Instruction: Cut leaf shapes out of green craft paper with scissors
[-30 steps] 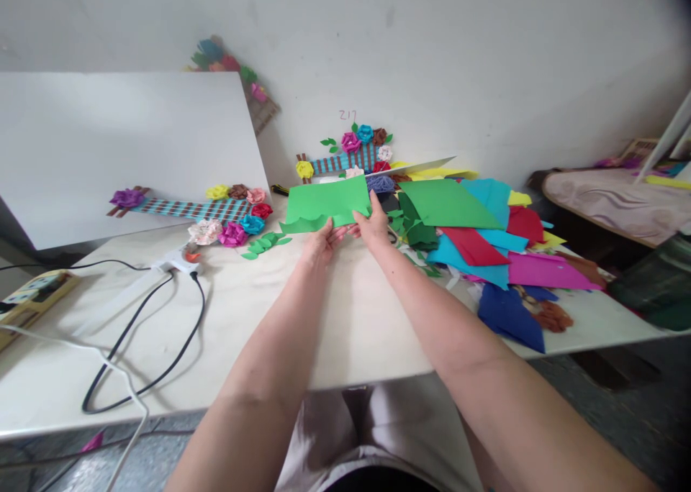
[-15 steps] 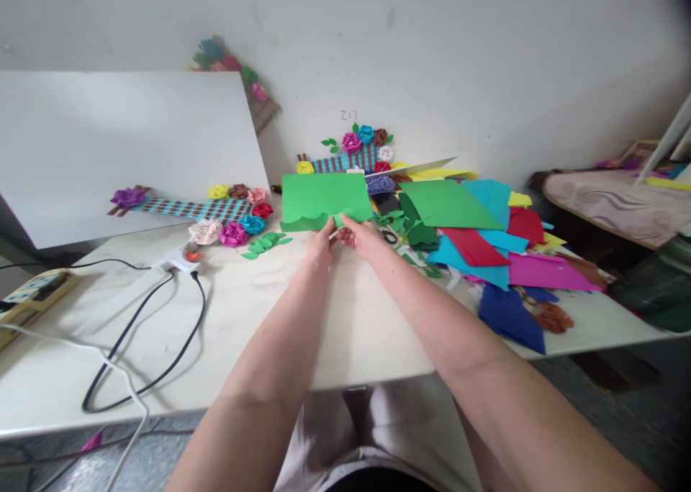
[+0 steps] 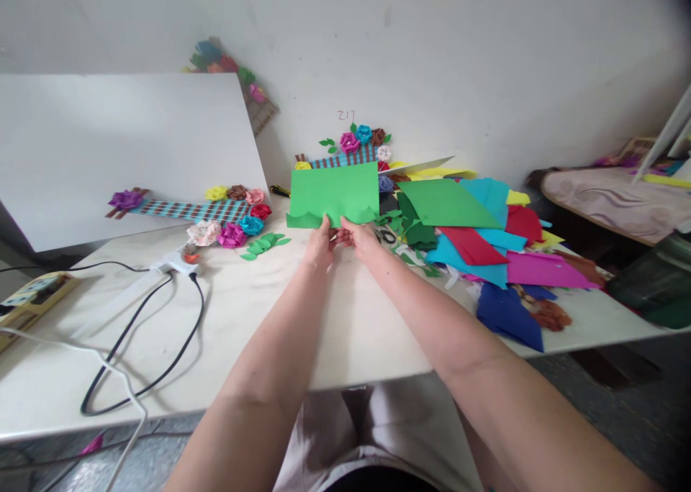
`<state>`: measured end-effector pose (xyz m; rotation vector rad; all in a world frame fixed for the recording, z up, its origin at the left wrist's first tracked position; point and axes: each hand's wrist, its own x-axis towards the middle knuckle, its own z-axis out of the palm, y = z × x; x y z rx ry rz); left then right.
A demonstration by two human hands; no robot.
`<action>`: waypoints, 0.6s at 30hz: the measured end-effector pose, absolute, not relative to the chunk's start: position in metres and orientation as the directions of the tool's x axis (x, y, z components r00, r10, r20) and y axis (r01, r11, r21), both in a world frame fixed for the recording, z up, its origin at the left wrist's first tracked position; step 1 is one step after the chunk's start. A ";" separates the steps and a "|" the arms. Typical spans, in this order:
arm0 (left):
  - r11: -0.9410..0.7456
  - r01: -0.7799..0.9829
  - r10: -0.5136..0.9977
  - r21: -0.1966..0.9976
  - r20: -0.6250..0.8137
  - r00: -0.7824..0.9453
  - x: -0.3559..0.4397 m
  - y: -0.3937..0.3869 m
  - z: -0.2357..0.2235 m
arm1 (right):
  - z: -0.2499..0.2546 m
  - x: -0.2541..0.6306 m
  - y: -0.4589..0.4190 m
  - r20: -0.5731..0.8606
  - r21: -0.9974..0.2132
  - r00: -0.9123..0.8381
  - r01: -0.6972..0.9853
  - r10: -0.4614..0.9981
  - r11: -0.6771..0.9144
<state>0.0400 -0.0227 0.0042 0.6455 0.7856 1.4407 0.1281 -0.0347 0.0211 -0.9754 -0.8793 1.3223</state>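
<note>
A green paper sheet (image 3: 335, 188) is held up over the middle of the table, its lower edge folded up into a wavy-edged strip. My left hand (image 3: 322, 244) pinches that folded edge, thumb in front and fingers behind. Close beside it, my right hand (image 3: 354, 237) grips the same fold, thumb on the front. The fingertips under the paper are partly hidden. Several green paper leaves (image 3: 263, 245) lie to the left of my hands. Scissors (image 3: 385, 236) with dark handles show just right of my right hand, partly covered by green scraps (image 3: 394, 220).
Stacked coloured paper (image 3: 475, 251) covers the table's right side. A woven strip (image 3: 197, 210) with paper flowers lies at left, before a white board (image 3: 124, 147); another flowered woven piece (image 3: 345, 158) leans on the wall. A power strip (image 3: 175, 262) and looping cables occupy the left.
The green sheet has tipped more upright and shifted slightly right, and its folded lower strip shows more plainly. Both hands keep their pinch on it.
</note>
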 end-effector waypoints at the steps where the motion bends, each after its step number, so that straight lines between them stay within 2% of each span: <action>1: 0.050 -0.610 0.996 0.791 -0.086 -0.030 0.039 -0.022 0.004 | 0.022 0.128 -0.036 -0.027 -0.932 0.057 -0.363 0.998 -0.005; 12: 0.210 -0.660 0.967 0.721 -0.253 0.031 0.037 -0.023 0.016 | 0.020 0.125 -0.036 0.016 -0.935 0.077 -0.351 0.997 0.042; 15: 0.199 -0.667 0.972 0.718 -0.233 0.038 0.033 -0.023 0.016 | 0.019 0.125 -0.035 0.012 -0.939 0.079 -0.342 0.997 0.038; 18: 0.118 -0.685 0.984 0.719 -0.177 -0.016 0.028 -0.023 0.014 | 0.019 0.126 -0.033 0.005 -0.939 0.082 -0.343 0.997 0.033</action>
